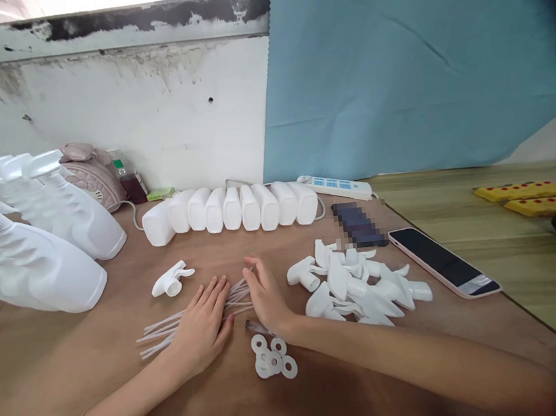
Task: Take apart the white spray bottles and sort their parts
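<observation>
Tubes [164, 332] lie on the bench [190, 409], washers [263, 367] in front to the right, a lone spray head [170, 281] behind, a heap of spray heads [360, 285] at right; a row of bottles [231, 209] lines the back, with spray bottles [41, 272] far left, a phone [443, 262] at the right edge.

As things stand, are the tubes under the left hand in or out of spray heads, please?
Out: the tubes lie beneath the left hand, their visible ends bare, and the spray heads sit apart.

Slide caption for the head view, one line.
Left hand on thin white plastic tubes, right hand at their ends, near white plastic trigger spray heads and flat white rings.
</observation>
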Tool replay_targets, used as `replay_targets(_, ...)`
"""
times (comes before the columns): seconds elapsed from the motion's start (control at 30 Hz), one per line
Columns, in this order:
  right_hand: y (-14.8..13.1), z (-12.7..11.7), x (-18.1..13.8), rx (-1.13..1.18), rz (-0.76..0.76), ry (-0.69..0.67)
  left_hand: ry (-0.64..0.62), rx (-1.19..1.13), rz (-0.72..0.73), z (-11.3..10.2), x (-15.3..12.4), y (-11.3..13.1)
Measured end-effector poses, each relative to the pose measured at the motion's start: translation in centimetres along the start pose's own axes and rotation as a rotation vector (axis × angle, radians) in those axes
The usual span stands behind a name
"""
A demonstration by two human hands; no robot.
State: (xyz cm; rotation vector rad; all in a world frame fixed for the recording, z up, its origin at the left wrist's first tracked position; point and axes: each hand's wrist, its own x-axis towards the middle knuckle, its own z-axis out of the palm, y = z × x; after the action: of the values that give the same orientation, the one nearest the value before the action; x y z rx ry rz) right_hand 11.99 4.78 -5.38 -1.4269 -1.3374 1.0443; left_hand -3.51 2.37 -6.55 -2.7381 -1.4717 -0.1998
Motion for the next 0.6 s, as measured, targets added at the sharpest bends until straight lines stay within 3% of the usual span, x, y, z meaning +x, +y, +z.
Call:
replay_targets(0.17,1.1,-0.8,1.4,-0.009,0.010,0.019,0.014,0.009,0.002,0.0,-0.1,0.0)
replay_targets(0.4,0.3,-1.0,0.4,0.019,0.033,-0.108,0.047,-0.014,-0.002,0.2,-0.1,0.2)
replay_targets(0.6,0.8,-2.6,-0.5,-0.010,0.103,0.006,0.058,-0.070,-0.017,0.6,-0.2,0.0)
